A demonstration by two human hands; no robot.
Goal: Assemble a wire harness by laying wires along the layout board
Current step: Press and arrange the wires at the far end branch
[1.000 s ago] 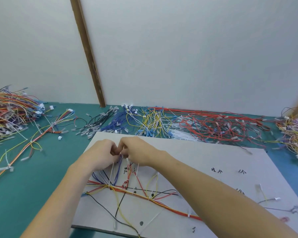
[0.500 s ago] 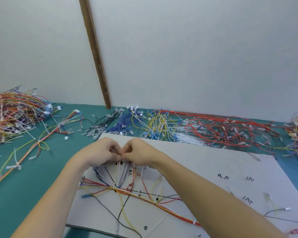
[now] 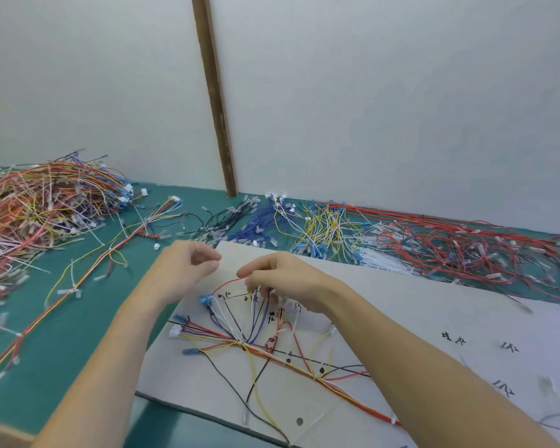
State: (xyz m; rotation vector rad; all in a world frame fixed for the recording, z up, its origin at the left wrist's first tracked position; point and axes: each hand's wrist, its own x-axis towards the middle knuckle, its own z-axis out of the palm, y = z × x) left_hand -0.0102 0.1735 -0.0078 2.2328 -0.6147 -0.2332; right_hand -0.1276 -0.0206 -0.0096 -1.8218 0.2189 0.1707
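1. Right hand [image 3: 285, 279], palm down over the upper left part of the layout board [image 3: 417, 305]; fingers curled, with thumb and forefinger pinching the end of a thin red wire [image 3: 227, 283].
2. Red wire arcs from that pinch leftward and down to a blue terminal [image 3: 205, 299] lying on the board.
3. Left hand [image 3: 188, 270], raised just left of the right hand and apart from it, over the board's upper left corner; fingers loosely curled. Whether anything is held between them cannot be told.
4. Harness bundle [image 3: 240, 342] lies on the board beneath both hands: blue, white, red, yellow and black wires fan out from one tied junction, and an orange-red trunk [image 3: 346, 391] runs from it toward the lower right, under the right forearm.
5. Layout board: a pale sheet with black drawn lines, dots and handwritten marks, resting on the green table mat [image 3: 78, 350].
6. Sorted wire piles along the far edge of the mat, beyond the board: black [image 3: 227, 218], blue [image 3: 262, 221], yellow [image 3: 327, 224], white [image 3: 382, 260] and red [image 3: 450, 244].
7. Mixed tangle of wires [image 3: 36, 205] at far left, with a finished long harness [image 3: 78, 282] stretched diagonally across the mat.
8. Wooden strip [image 3: 217, 98] against the pale wall behind.
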